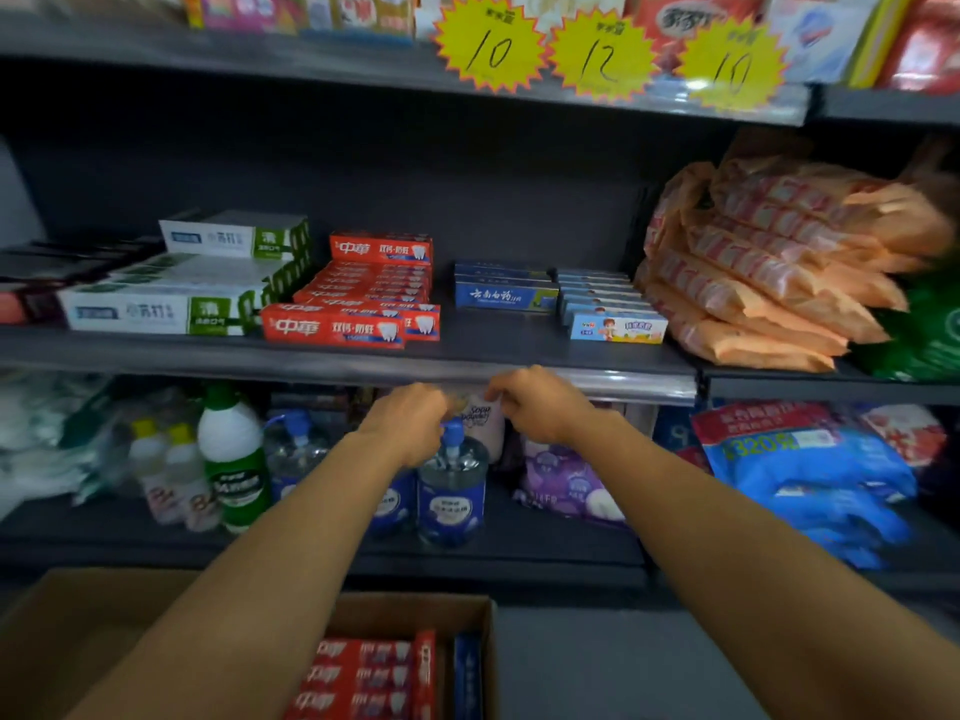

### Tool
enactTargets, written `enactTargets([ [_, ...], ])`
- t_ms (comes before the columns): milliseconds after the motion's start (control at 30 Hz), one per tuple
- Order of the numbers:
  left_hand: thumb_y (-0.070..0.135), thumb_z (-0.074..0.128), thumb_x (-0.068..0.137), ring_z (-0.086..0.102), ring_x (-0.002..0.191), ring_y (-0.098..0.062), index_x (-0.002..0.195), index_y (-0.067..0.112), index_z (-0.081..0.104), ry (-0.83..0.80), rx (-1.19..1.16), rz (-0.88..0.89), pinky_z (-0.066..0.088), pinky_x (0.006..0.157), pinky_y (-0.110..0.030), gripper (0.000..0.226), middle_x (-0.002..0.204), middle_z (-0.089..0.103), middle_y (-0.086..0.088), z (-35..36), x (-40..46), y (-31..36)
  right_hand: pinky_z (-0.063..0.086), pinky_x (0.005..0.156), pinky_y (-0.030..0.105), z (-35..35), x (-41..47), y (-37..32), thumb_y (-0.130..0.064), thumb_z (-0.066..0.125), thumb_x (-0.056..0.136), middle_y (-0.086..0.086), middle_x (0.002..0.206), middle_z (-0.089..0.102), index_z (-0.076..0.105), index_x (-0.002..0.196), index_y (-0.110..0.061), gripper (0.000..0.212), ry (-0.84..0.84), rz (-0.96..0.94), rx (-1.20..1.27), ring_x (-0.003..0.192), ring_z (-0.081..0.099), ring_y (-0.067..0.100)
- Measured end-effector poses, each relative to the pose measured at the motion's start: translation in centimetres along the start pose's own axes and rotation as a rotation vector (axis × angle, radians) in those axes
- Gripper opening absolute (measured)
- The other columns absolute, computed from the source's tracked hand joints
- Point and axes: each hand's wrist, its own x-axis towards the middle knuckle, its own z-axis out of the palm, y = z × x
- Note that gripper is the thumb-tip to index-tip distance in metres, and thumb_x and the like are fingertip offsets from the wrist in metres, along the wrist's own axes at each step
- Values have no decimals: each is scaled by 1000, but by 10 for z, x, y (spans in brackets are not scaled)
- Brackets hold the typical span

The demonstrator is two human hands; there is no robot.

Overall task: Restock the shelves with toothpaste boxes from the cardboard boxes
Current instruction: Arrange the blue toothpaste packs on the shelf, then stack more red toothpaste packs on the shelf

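Observation:
Red toothpaste boxes [332, 327] lie stacked on the middle shelf [208, 350], between white-and-green boxes [156, 309] and dark blue boxes [504, 296]. Small light blue boxes [615, 324] sit to the right of those. Below me an open cardboard box [415, 605] holds more red toothpaste boxes [358, 678] and a blue one [467, 672]. My left hand [410, 423] and my right hand [540, 402] hang close together just under the shelf's front edge. Their fingers are loosely curled and I see nothing in them.
Orange packets [753, 272] are piled at the shelf's right end. The lower shelf holds a blue pump bottle [452, 491] right under my hands, a green-and-white bottle [234, 459], a purple pack [566, 480] and blue bags [810, 475]. Yellow price stars [491, 46] hang above.

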Motion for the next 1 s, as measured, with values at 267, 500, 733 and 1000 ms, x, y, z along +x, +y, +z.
enactTargets([
  [267, 12, 53, 94, 55, 113, -32, 116, 12, 62, -175, -12, -20, 48, 87, -41, 23, 126, 57, -12, 84, -75, -12, 45, 77, 39, 112, -57, -26, -9, 47, 93, 14, 125, 59, 56, 126, -19, 36, -162, 18, 15, 110, 55, 35],
  [500, 19, 55, 93, 59, 105, -25, 112, 16, 62, -348, -101, -96, 50, 88, -38, 20, 118, 61, -7, 162, -118, -20, 47, 78, 41, 206, -103, -46, -9, 49, 89, 11, 120, 61, 58, 117, -15, 30, -341, 43, -2, 106, 58, 34],
  [733, 18, 60, 92, 63, 103, -22, 117, 14, 61, -473, -187, -141, 50, 92, -36, 25, 116, 65, -8, 222, -131, -24, 41, 69, 31, 270, -112, -51, -13, 49, 94, 11, 112, 66, 62, 111, -12, 22, -464, 51, 41, 99, 63, 29],
  [1000, 23, 62, 92, 62, 111, -22, 131, 19, 55, -554, -266, -188, 48, 101, -41, 40, 125, 62, -7, 284, -114, -42, 52, 90, 35, 329, -89, -52, -24, 51, 97, 7, 119, 63, 55, 120, -16, 24, -545, 184, 146, 106, 62, 23],
])
